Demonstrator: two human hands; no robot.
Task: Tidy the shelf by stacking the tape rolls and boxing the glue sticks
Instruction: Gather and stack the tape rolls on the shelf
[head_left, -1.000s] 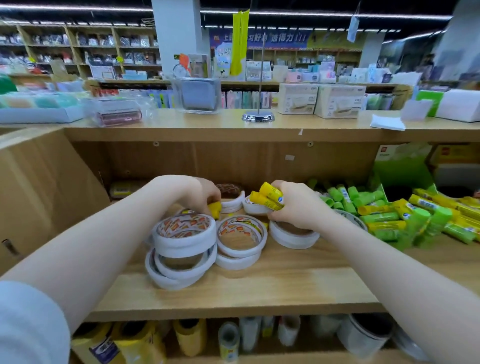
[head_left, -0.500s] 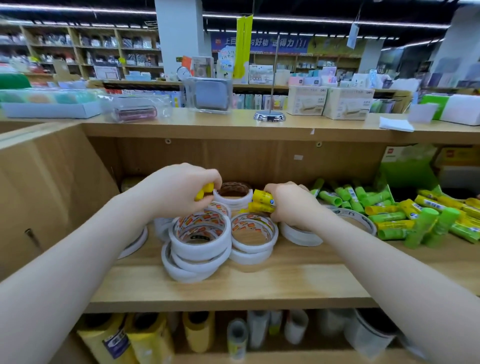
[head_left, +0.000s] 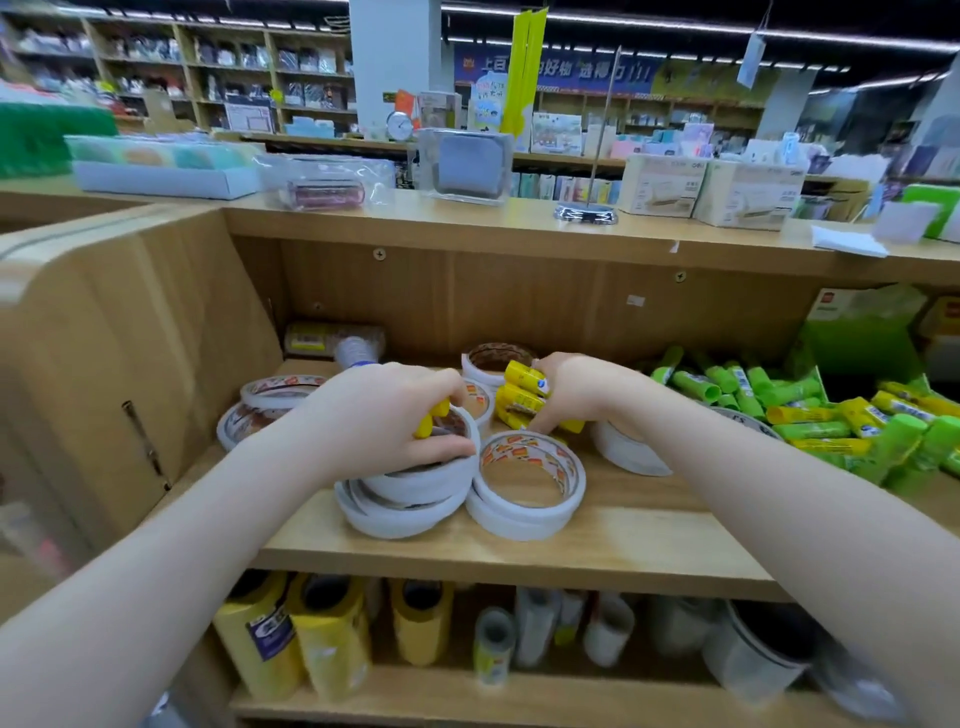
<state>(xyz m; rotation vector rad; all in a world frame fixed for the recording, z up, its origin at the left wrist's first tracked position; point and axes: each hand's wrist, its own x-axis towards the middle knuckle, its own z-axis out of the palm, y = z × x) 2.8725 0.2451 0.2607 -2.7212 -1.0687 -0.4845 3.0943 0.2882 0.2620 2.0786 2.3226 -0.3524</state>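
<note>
White tape rolls lie in low stacks on the middle wooden shelf. My left hand rests on the left stack, closed around a yellow glue stick that pokes out between the fingers. My right hand holds several yellow glue sticks just above the tape rolls. A heap of green and yellow glue sticks lies on the right of the shelf. Behind the heap stands an open green box.
More tape rolls lie at the shelf's left by the wooden side panel. A brown tape roll stands at the back. The lower shelf holds yellow rolls and white rolls. The counter top above carries boxes and a sign stand.
Both hands dropped slightly onto the tape rolls. The view moved closer to the shelf. Each hand kept its glue sticks.
</note>
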